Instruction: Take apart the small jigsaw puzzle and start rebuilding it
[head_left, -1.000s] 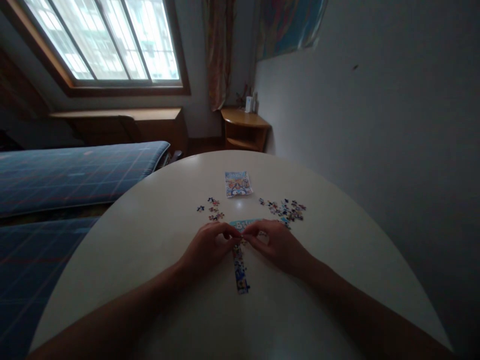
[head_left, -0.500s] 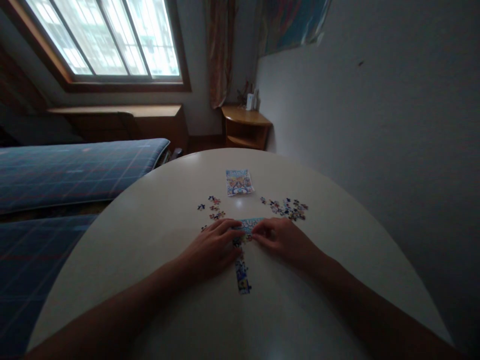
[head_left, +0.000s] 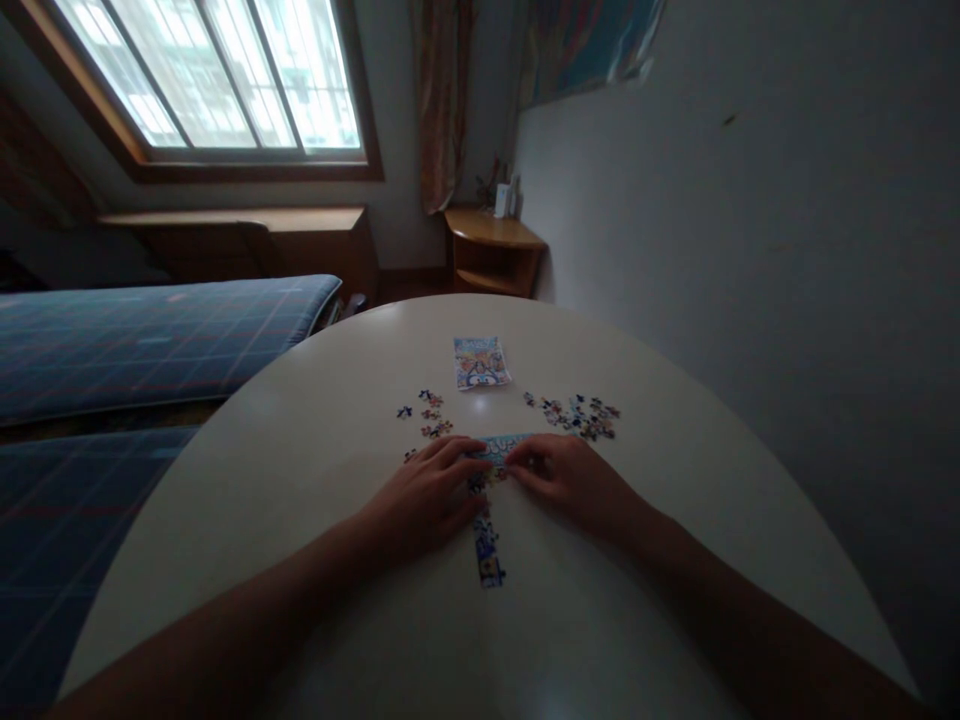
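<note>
A partly joined jigsaw puzzle (head_left: 491,550) lies on the white table, with a light blue band at its top and a narrow strip running down toward me. Over its left side lies my left hand (head_left: 435,490), palm down, fingers stretched out with their tips on the puzzle; it covers part of the joined pieces. At the right of the blue band, my right hand (head_left: 559,472) has thumb and index finger pinched together at a jigsaw piece, which the fingers mostly hide.
Loose jigsaw pieces (head_left: 592,418) are heaped beyond my right hand. A smaller group of pieces (head_left: 433,412) lies beyond my left. Farther back is a printed picture sheet (head_left: 481,362). The round table (head_left: 300,420) stands between a plaid mattress (head_left: 165,340) and a wall (head_left: 787,260).
The whole view has shifted very slightly. Both hands keep almost the same place and pose on the puzzle.
</note>
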